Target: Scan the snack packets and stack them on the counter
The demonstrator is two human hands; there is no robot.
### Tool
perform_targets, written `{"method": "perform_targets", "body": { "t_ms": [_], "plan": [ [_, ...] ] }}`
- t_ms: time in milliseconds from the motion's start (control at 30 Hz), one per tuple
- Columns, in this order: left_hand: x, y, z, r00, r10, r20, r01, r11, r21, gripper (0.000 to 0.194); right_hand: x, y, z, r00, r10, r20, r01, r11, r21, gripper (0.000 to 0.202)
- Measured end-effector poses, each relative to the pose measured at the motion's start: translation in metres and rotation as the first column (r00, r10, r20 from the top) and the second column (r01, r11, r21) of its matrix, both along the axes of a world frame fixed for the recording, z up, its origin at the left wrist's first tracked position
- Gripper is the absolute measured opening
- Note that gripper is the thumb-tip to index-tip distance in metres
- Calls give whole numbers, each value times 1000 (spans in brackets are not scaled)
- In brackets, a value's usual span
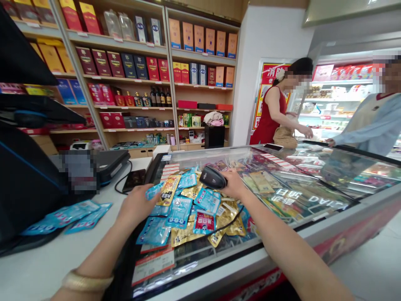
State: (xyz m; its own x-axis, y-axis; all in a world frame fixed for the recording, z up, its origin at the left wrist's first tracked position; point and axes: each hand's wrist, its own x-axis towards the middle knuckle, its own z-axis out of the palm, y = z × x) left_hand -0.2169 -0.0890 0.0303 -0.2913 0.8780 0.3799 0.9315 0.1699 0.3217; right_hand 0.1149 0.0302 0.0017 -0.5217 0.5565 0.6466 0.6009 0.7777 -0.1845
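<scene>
My right hand [233, 184] is wrapped around a black handheld barcode scanner [213, 177], held over a pile of snack packets. At the pile's left side, my left hand [138, 205] closes on a small blue snack packet [153, 191]. A gold snack packet [170, 190] lies right by its fingertips; whether the hand grips this one too is unclear. Beneath both hands, blue packets [179, 212], gold ones and a red-labelled packet [204, 222] lie heaped on the glass top of a chest freezer [200, 261]. The scanner's cable [227, 225] curves across the heap.
More blue packets [73, 215] rest on the white counter [94, 246] at left, beside a dark checkout machine [28, 175]. A phone [134, 180] lies near the freezer corner. Two people stand at the freezer's far side. Shelves of boxed goods [122, 67] line the back wall.
</scene>
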Motion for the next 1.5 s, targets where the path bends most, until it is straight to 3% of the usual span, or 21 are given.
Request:
{"method": "perform_targets", "body": {
  "t_ms": [100,200,500,600,667,767,833,867,1167,1500],
  "plan": [
    [34,11,-1,996,-18,-90,4,989,-151,58,-1,-2,2,1000,-2,-7,2,1000,2,17],
    [48,13,-2,991,9,-132,-33,982,-183,54,-1,-2,4,1000,7,-4,-7,1000,-5,21],
    [34,4,-3,998,59,27,-59,998,-15,40,-3,-4,5,999,25,-37,-26,1000,-5,21],
    [30,5,-4,976,62,209,-89,989,121,34,-5,-7,6,997,49,-52,-49,999,-5,21],
    [31,5,-6,905,-8,425,-103,966,238,33,-8,-10,7,996,73,-58,-74,997,-11,19],
    [38,6,-10,671,-204,713,-62,943,328,35,-13,-16,8,988,137,-73,-140,990,-27,17],
    [43,6,-12,564,-273,779,-16,940,341,35,-17,-21,9,977,186,-100,-190,981,-32,18],
    [45,6,-13,556,-286,781,0,939,344,34,-19,-23,9,972,205,-112,-210,977,-34,18],
    [44,10,-20,747,-282,602,96,942,323,38,-25,-25,7,980,175,-91,-182,981,-67,17],
    [47,9,-20,799,-271,537,117,946,303,47,-25,-27,10,971,209,-119,-225,963,-147,17]
  ]
}}
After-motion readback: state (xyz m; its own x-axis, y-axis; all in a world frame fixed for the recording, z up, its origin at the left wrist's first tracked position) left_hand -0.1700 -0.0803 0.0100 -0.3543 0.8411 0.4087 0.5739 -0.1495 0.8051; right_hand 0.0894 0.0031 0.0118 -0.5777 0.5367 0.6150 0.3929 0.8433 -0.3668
